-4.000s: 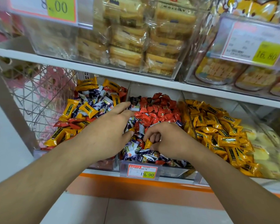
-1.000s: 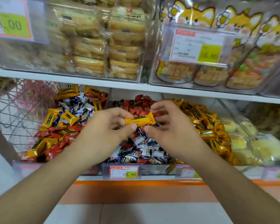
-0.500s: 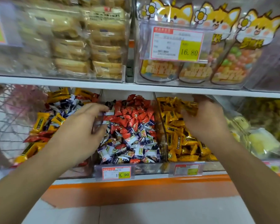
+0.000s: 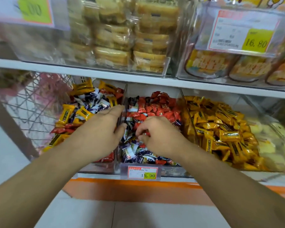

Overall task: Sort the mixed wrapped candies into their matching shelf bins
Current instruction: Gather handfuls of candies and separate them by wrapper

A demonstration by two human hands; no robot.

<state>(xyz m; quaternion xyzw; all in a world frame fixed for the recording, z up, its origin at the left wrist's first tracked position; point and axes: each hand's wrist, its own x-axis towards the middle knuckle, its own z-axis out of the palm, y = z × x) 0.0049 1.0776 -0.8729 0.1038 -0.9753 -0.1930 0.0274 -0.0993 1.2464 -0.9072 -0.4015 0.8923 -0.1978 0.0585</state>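
Left bin [image 4: 95, 168] remains mixed. Left hand [image 4: 99, 134], fingers relaxed, holds nothing at the divider. Right hand [image 4: 161, 137] has returned from the yellow candy bin [image 4: 220, 129] and, fingers curled, pinches among middle-bin candies [image 4: 154, 109]; contents indeterminate. One yellow candy delivered; sorting continues.

The candies [image 4: 156, 111] reached by the right hand [image 4: 161, 137] are wrapped in glossy, crinkled plastic film. The divider [image 4: 124, 102] touched by the left hand [image 4: 99, 134] is clear, smooth hard plastic. Just below the hands, a paper price tag [image 4: 142, 173] is held in a transparent plastic holder. Left of the hands, thin wire mesh [image 4: 33, 109] is seen. Above them, the shelf edge [image 4: 89, 74] looks smooth and matt white.
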